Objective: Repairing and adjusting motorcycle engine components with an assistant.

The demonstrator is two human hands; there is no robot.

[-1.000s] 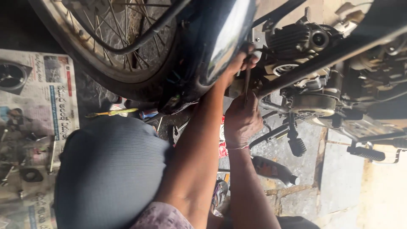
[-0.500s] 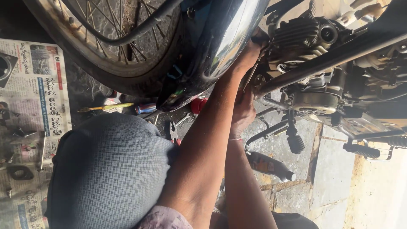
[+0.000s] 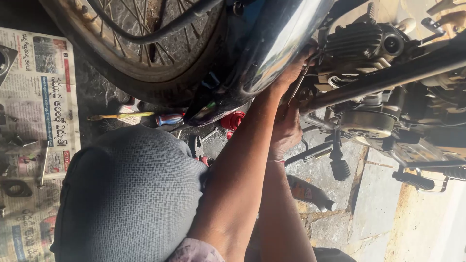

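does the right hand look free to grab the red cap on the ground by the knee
Probably not right away: the right hand is up at the engine on a thin tool. The red cap lies beyond the left forearm.

Spoked wheel (image 3: 131,53) with worn tyre, upper left of the grip. Newspaper sheet (image 3: 34,145) spread on the floor at far left, carrying a dark gasket (image 3: 17,188). Yellow-handled brush (image 3: 119,116) and striped screwdriver handle (image 3: 170,119) lie left of the grip; red cap (image 3: 233,120) just below it. Grey bottle (image 3: 310,193) lies lower right, beside the footpeg (image 3: 412,180).
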